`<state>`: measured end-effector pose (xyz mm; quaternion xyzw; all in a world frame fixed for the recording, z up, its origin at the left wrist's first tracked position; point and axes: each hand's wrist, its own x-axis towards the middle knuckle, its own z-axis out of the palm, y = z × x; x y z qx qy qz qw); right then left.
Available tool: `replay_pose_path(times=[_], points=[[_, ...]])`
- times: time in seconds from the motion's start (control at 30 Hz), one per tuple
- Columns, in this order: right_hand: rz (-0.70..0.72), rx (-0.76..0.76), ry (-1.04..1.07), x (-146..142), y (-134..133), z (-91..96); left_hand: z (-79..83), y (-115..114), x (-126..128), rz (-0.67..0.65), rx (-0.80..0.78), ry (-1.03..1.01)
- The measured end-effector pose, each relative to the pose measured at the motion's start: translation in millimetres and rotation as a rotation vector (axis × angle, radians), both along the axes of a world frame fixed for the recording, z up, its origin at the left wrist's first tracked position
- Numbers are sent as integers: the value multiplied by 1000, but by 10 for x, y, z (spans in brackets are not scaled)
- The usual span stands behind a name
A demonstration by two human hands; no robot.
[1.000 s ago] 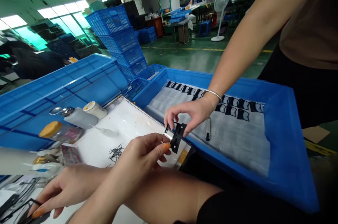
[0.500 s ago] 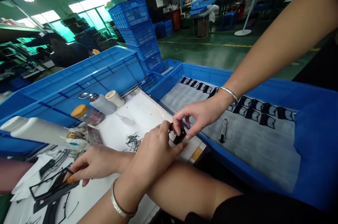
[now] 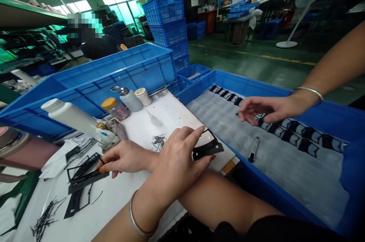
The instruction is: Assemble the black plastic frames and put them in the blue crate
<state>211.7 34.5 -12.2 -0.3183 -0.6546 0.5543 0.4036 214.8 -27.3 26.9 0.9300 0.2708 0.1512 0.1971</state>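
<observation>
Head view, left to right:

1. Right hand (image 3: 125, 158) lies loose, fingers slightly curled, one orange-capped fingertip at the edge of a pile of black frames (image 3: 85, 170); it visibly holds nothing.
2. Left hand (image 3: 179, 158) crosses above it, fingers spread over a thin black frame (image 3: 207, 149) lying on a white sheet (image 3: 165, 120). I cannot tell whether they grip or only steady it; the hand hides part of the frame.
3. A co-worker's hand (image 3: 268, 109) has just let go of that frame and hangs open, well apart from it, over a blue tray (image 3: 228, 82).
4. Rows of black pieces (image 3: 302, 137) lie in the tray, some hidden beneath the co-worker's hand; a utility knife (image 3: 253, 150) rests just beside them.
</observation>
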Motion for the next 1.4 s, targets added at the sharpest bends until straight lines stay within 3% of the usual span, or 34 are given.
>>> replay_pose_path(times=[0.07,0.2,0.53,0.87,1.4], points=[[90,22,64,-272,162,-116,-43,1,-25,-21,-13,-55],[154,36,127,-221,206,-220,-96,-1,-60,2,-104,-162],[209,-88,188,-280,208,-234,-124,-10,-159,-40,-122,-298],[212,-30,149,-260,178,-229,-128,-36,-170,-82,-106,-336],[217,-2,129,-253,161,-222,-87,3,-137,2,-356,-390]])
